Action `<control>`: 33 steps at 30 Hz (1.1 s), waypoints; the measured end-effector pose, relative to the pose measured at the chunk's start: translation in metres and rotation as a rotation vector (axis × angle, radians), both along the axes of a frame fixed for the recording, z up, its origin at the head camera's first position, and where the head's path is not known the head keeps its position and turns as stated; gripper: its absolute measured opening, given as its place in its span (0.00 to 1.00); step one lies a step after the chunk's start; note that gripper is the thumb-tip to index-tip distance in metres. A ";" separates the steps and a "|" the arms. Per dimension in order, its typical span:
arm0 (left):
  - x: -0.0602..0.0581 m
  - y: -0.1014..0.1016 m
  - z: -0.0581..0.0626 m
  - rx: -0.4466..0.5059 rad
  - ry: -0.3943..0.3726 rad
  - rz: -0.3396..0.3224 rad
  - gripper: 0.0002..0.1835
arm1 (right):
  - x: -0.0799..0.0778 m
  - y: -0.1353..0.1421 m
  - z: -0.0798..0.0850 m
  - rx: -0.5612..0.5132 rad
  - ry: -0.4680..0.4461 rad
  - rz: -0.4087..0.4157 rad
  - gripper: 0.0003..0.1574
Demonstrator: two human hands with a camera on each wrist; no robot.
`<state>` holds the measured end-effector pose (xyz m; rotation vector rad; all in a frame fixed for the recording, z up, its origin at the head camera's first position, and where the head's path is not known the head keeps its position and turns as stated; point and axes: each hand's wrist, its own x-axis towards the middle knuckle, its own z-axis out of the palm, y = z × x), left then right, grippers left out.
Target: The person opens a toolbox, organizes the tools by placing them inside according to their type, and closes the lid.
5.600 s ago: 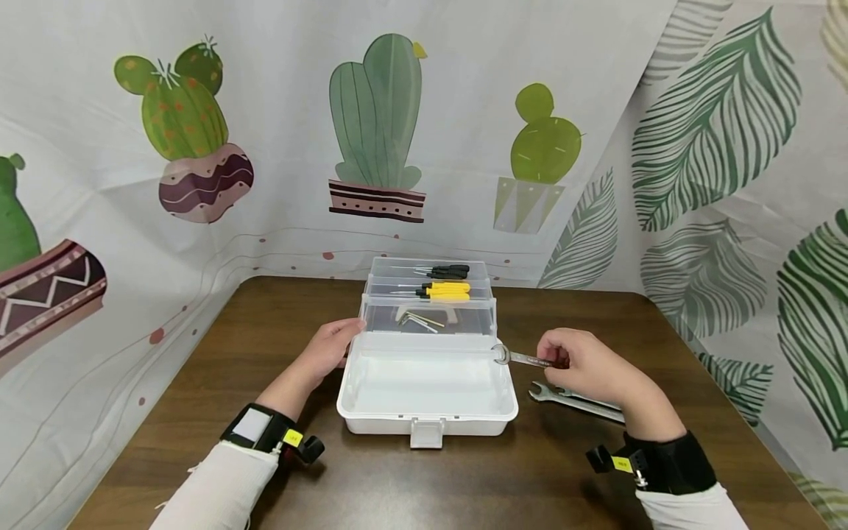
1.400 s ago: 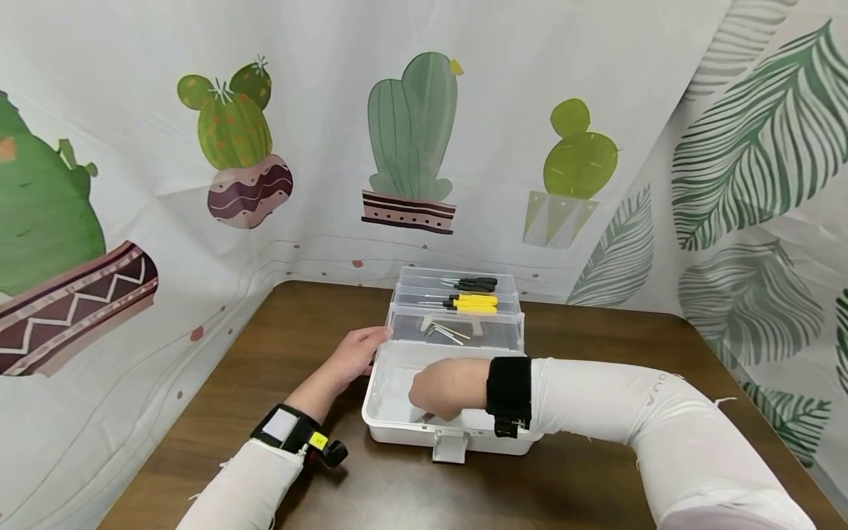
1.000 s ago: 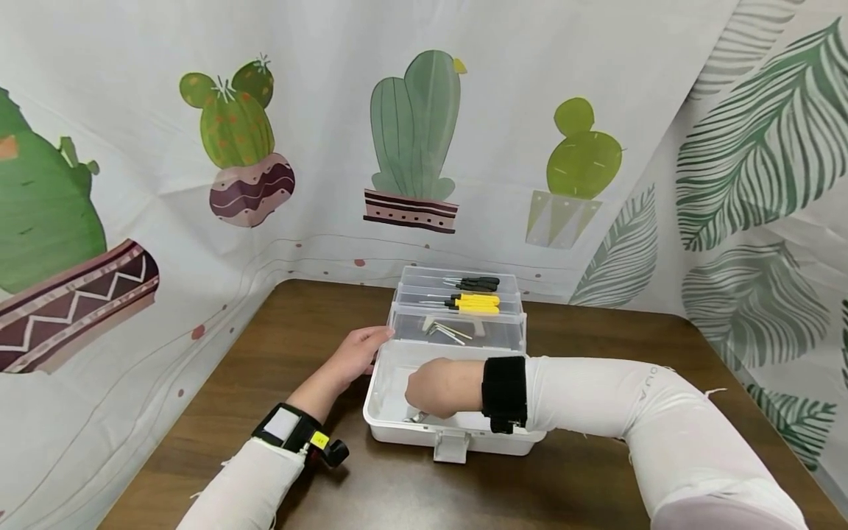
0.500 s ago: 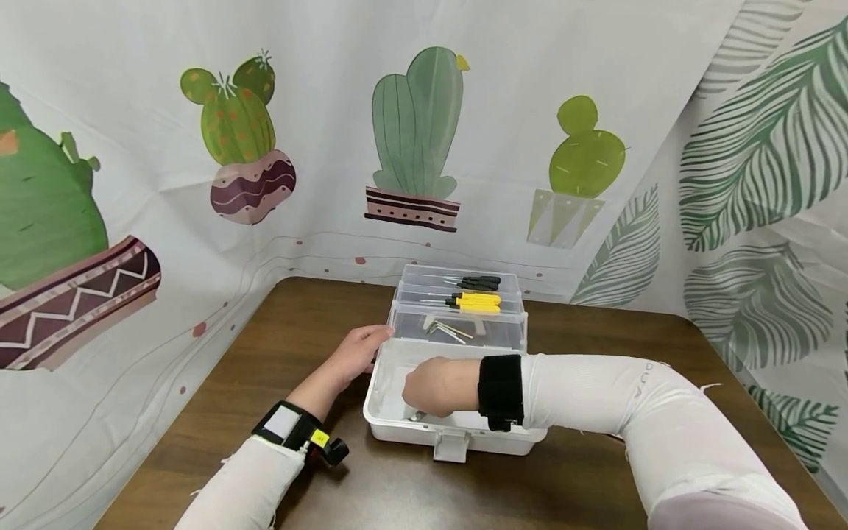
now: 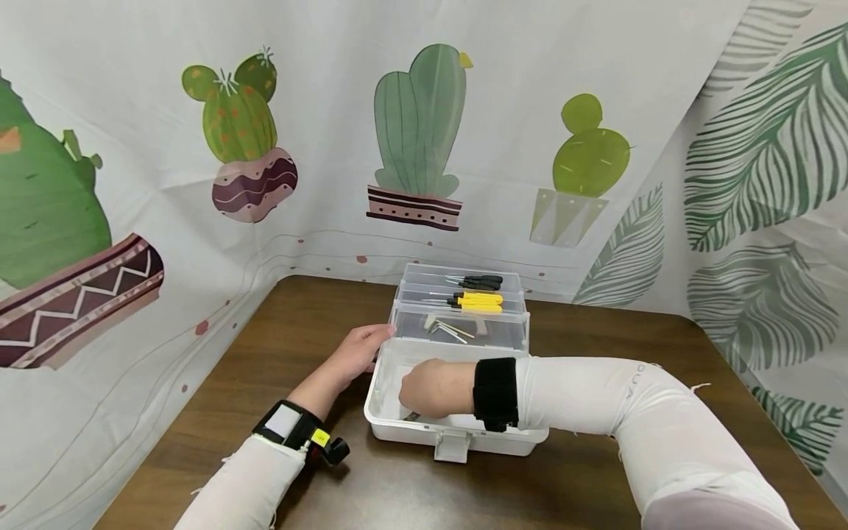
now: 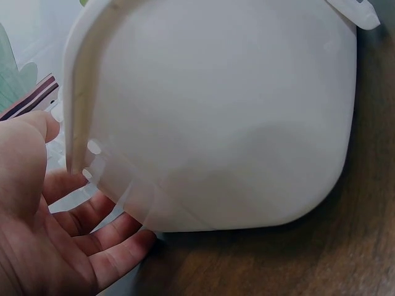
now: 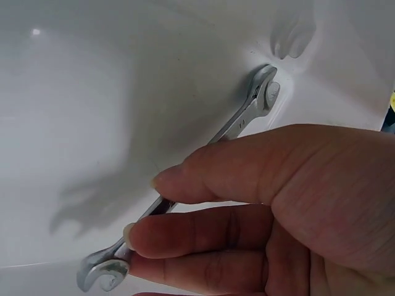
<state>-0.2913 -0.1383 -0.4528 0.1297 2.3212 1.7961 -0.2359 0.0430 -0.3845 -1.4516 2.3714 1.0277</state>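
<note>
My right hand (image 5: 433, 388) reaches down into the white toolbox (image 5: 457, 444). It pinches a silver wrench (image 7: 234, 126) between thumb and fingers, as the right wrist view shows. The wrench lies slantwise close to the toolbox floor, one head near a corner; in the head view my hand hides most of it. At the toolbox's back left corner my left hand (image 5: 358, 350) holds the edge, thumb beside the clear tray and fingers curled around the corner. The left wrist view shows those fingers (image 6: 117, 237) against the white outer wall (image 6: 234, 135).
Stepped clear trays (image 5: 457, 324) stand raised at the toolbox's back. They hold black screwdrivers (image 5: 483, 282), yellow screwdrivers (image 5: 480, 302) and several hex keys (image 5: 450, 333). A latch (image 5: 452, 447) hangs at the front. The right sleeve (image 5: 583, 394) covers part of the brown table (image 5: 318, 309).
My right hand, earlier holding a wrench right of the toolbox near other wrenches on the table, is now inside it and has drifted slightly left. My left hand stays at the corner.
</note>
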 end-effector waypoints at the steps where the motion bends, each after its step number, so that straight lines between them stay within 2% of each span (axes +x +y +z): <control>1: 0.000 0.000 0.000 0.000 0.002 -0.001 0.32 | 0.000 0.000 0.000 -0.006 -0.003 -0.004 0.08; 10: 0.003 -0.001 0.001 0.010 0.005 -0.005 0.31 | 0.001 -0.004 -0.006 -0.003 0.008 0.005 0.09; 19: 0.000 -0.002 0.001 0.031 0.001 -0.011 0.32 | 0.000 -0.009 -0.008 -0.030 0.000 -0.058 0.11; 29: -0.001 -0.001 -0.001 0.052 -0.001 -0.019 0.33 | 0.002 -0.010 -0.009 -0.007 0.026 -0.060 0.12; 33: -0.001 -0.001 -0.001 0.048 -0.004 -0.016 0.32 | 0.001 -0.010 -0.009 -0.017 0.031 -0.037 0.11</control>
